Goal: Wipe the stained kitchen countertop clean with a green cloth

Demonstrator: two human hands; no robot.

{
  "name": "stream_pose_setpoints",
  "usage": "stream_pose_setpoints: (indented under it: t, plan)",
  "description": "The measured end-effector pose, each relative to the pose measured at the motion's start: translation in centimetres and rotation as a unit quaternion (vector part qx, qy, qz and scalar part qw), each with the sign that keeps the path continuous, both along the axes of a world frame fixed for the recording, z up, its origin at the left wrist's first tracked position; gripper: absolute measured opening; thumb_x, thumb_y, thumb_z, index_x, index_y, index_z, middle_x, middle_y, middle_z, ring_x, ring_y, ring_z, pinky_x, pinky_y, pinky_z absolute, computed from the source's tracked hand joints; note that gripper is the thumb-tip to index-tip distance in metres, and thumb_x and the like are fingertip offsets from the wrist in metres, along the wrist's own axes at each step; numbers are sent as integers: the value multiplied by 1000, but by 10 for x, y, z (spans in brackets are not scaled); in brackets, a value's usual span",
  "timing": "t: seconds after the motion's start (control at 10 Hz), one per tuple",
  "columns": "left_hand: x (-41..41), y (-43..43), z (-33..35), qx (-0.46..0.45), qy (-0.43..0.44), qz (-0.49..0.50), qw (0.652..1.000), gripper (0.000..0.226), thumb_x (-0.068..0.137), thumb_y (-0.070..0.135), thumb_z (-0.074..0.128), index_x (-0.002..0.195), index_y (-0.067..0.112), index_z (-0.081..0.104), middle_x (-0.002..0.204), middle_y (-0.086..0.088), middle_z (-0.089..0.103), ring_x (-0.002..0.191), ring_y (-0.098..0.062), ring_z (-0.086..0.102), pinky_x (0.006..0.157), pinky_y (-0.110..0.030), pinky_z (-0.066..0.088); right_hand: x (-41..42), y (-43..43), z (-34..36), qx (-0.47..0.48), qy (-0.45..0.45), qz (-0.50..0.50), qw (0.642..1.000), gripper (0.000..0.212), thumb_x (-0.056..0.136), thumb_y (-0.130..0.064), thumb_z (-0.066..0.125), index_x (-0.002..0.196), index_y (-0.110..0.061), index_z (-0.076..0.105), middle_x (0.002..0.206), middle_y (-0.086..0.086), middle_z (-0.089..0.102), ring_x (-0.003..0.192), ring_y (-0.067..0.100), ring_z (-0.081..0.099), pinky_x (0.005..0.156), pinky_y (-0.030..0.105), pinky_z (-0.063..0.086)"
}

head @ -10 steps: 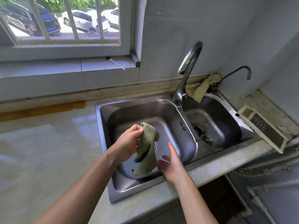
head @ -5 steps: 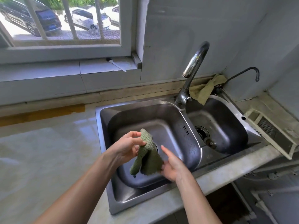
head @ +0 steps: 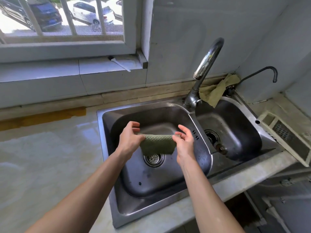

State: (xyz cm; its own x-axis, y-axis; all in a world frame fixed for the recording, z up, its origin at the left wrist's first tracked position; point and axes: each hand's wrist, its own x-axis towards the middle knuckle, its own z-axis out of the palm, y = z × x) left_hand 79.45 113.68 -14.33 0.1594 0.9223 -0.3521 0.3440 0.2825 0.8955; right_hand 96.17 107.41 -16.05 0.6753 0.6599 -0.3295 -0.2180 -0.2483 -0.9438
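While the green cloth [head: 157, 145] hangs stretched above the left basin of the sink [head: 105, 148], the left hand [head: 130, 140] pinches one top corner and the right hand [head: 184, 142] the other, fingers curled on the fabric. Wiping looks not yet begun; the yellow-brown stain [head: 43, 117] lies at the back of the worktop [head: 50, 157], well to the left, so the next move calls for carrying the cloth there and pressing it flat.

Barred window [head: 67, 19] with parked cars [head: 90, 14] outside, pale grey walls [head: 185, 39], tiled sill [head: 101, 64], bright daylight
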Motion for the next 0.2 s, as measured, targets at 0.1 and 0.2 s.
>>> stream_pose_setpoints:
  t: [0.1, 0.2]
  plan:
    - [-4, -4, -9, 35, 70, -55, 995, 44, 81, 4, 66, 122, 16, 54, 118, -5, 59, 106, -20, 56, 78, -25, 47, -1, -8, -10, -25, -80, 42, 996, 44, 81, 10, 58, 111, -22, 61, 95, 1, 60, 84, 12, 56, 75, 19, 45]
    - [-13, -19, -23, 11, 207, -138, 968, 61, 82, 12, 66, 138, 11, 42, 137, -13, 45, 122, -27, 48, 91, -25, 41, -9, -27, -30, -197, -190, 141, 951, 52, 80, 2, 60, 127, -18, 55, 126, 9, 53, 111, 24, 54, 94, 27, 40]
